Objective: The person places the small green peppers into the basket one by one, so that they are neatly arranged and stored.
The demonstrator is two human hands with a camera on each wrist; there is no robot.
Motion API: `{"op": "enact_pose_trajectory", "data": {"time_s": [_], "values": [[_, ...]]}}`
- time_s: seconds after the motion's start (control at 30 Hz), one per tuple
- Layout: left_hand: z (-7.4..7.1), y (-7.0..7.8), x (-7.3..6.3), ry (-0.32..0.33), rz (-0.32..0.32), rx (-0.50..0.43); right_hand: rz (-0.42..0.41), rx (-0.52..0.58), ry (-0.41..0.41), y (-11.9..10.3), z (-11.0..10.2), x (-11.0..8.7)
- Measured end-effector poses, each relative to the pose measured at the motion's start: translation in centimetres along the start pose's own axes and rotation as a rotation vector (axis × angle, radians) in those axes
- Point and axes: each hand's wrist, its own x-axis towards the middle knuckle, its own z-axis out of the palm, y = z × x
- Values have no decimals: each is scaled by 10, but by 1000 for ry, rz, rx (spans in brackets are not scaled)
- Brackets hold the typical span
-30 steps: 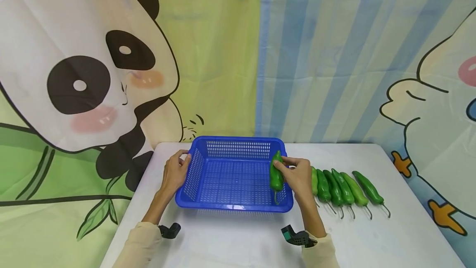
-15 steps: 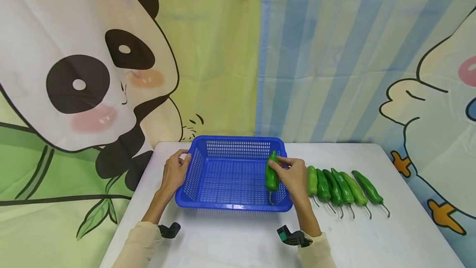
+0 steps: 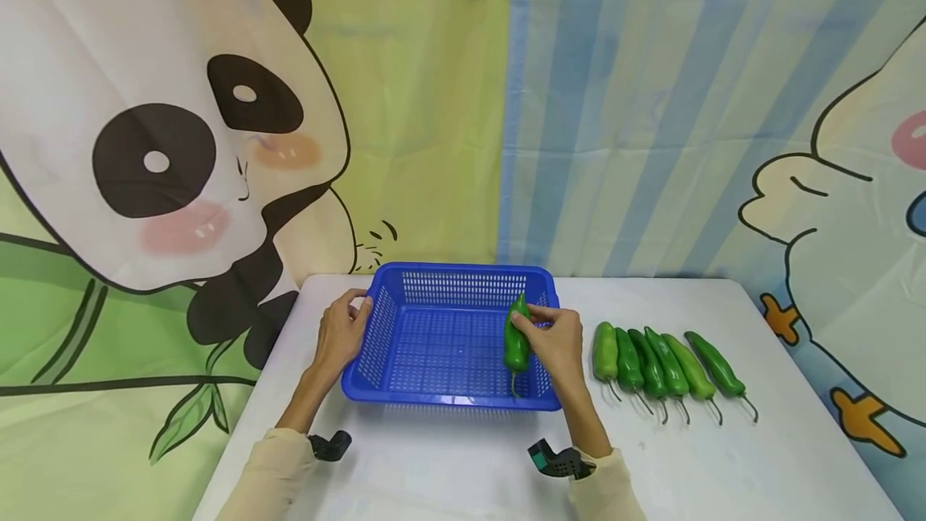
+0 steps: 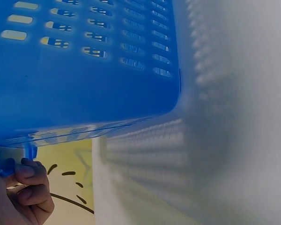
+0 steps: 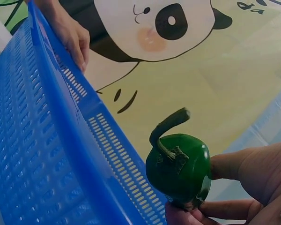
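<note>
A green chili pepper (image 3: 517, 340) with a curved stem is pinched between the thumb and fingers of my right hand (image 3: 557, 344). It overlaps the right part of a blue plastic basket (image 3: 452, 402) in the head view, tip pointing away from me. The right wrist view shows the pepper (image 5: 178, 166) stem-end first, with the basket's wall beside it. My left hand (image 3: 343, 330) grips the basket's left rim, thumb on top and fingers curled beneath; the left wrist view shows those fingers (image 4: 35, 187) at the rim. Nothing lies on the visible basket floor.
Several green peppers (image 3: 653, 368) lie in a row on the white table (image 3: 781, 457), right of the basket, stems toward me. The rightmost pepper (image 3: 716, 364) sits slightly apart. Behind the table hangs a printed curtain (image 3: 419, 143) with a panda.
My right hand has moved left with the pepper, further over the basket, uncovering the leftmost pepper of the row. The left hand stays at the rim.
</note>
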Motion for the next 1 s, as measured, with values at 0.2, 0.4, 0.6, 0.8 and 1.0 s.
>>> {"op": "enact_pose_trajectory", "data": {"time_s": [0.2,0.4,0.6,0.8,1.0], "values": [[0,1,1,-9,7,1,11,4,15,-4,6,-1],[-1,0,-1,1,9,11,9,14,14,-6,17,-1],[-2,-2,-1,-4,9,15,-16,4,29,-6,28,-4],[-1,-1,0,3,15,9,-25,15,47,-8,38,-5],[-1,-1,0,6,14,19,-5,21,62,-10,48,-6]]}}
